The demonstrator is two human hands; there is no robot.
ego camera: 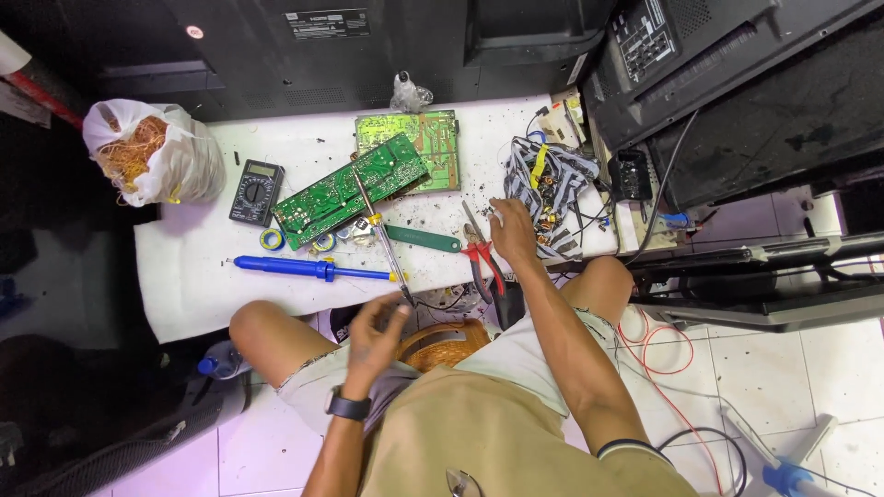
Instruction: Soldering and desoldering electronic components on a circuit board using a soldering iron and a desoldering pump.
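White workbench (193,267) held circuit boards (350,189); left hand (376,331) pinched a soldering iron (379,235), right hand (512,230) lay spread beside pliers (479,253), mid-soldering; steady aim seemed needed.

Tan shirt, pale shorts, black wristwatch (348,406), dark wristband (630,447)

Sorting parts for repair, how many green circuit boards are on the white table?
2. One long green board lies diagonally beside the multimeter; a paler square board sits partly beneath it, toward the televisions. Others may be hidden.
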